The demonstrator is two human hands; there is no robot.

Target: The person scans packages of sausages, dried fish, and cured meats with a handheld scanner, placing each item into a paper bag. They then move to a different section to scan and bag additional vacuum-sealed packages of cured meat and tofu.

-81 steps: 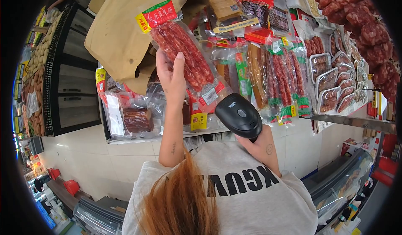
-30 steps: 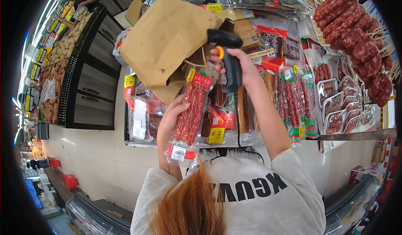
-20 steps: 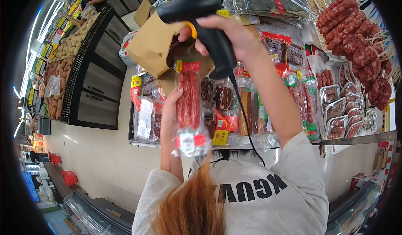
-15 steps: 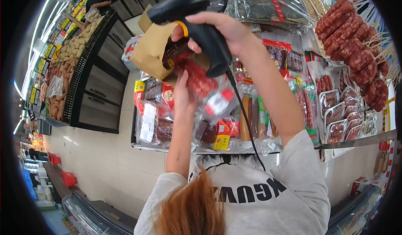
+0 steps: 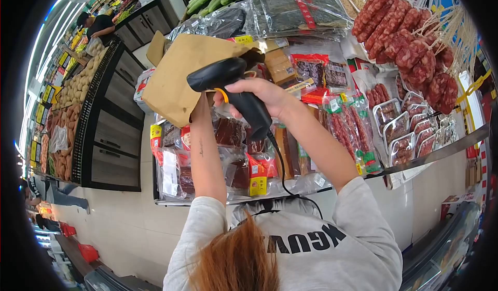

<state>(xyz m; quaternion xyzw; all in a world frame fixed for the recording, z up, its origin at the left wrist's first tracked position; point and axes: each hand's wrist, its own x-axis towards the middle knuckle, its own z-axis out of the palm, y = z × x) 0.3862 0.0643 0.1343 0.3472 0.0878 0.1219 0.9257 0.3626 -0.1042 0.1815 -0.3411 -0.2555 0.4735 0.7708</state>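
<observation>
**Black scanner raised against a paper bag**

Black plastic fills the right hand (image 5: 262, 95): a black handheld barcode scanner (image 5: 228, 86) with an orange trigger. The fingers are wrapped tight round its handle, and its head points left across a creased brown paper bag (image 5: 179, 78). The bag sits tilted on top of the goods on the metal display shelf (image 5: 446, 151).

The left hand (image 5: 201, 103) reaches straight up just behind the scanner to the bag's lower edge. Its fingers are hidden there, so I cannot tell whether they are spread or pinching anything.

A thin black cord (image 5: 282, 169) runs from the scanner's handle down over clear vacuum packs of cured meat (image 5: 228, 153) toward the person's chest.

The cord looks like the main hazard. It lies across loose packs at the shelf's front, and a sharp pull on the scanner could drag one to the floor. The bag seems only propped, so a push from below might tip it over. With the arms so close together, the scanner could also knock the left wrist.
</observation>
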